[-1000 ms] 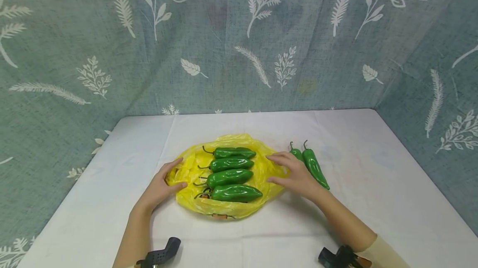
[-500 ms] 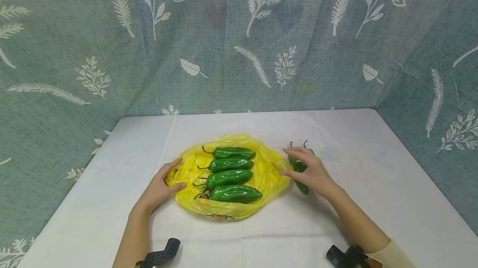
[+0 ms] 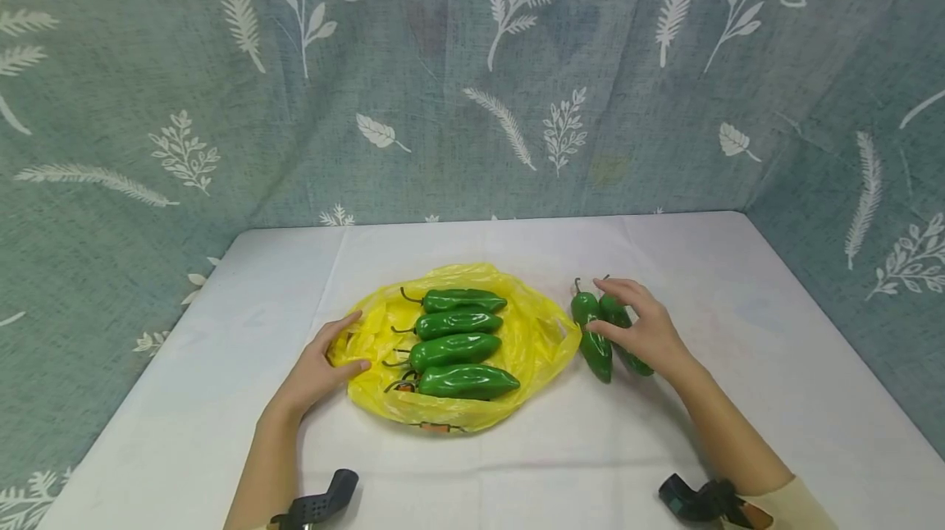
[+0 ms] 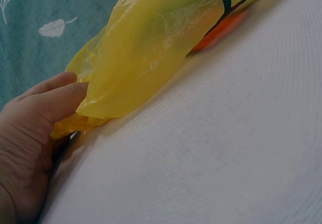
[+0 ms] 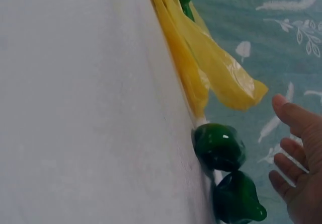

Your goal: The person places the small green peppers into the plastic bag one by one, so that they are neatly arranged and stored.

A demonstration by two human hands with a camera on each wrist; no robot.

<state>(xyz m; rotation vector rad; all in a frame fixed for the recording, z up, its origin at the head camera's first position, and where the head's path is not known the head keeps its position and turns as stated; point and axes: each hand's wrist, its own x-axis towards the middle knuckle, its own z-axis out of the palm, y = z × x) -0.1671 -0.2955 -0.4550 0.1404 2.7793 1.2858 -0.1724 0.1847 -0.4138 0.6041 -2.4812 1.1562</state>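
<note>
In the middle lies a thin yellow plastic bag [image 3: 542, 341], with several green chili peppers [image 3: 468, 382] side by side on it. My left hand [image 3: 313, 370] rests at the bag's left edge, thumb and fingers spread apart. Its fingertips touch the thin plastic in the left wrist view, partly hidden by a fold. To the right, my right hand [image 3: 645, 329] hovers over two more green peppers, thumb and fingers apart and nothing between them. The nearer of these peppers [image 3: 591, 337] lies beside the bag's right corner; the farther pepper [image 3: 614, 310] is partly covered by the hand.
A white cloth [image 3: 517, 481] covers the table. Behind it and on both sides hangs a green-blue curtain [image 3: 443, 144] with white leaf prints. A small orange item [image 3: 435, 428] shows at the bag's front edge.
My right hand has moved right, from the bag's right side to above the two loose peppers. The bag's right corner now reaches farther right. My left hand has stayed put.
</note>
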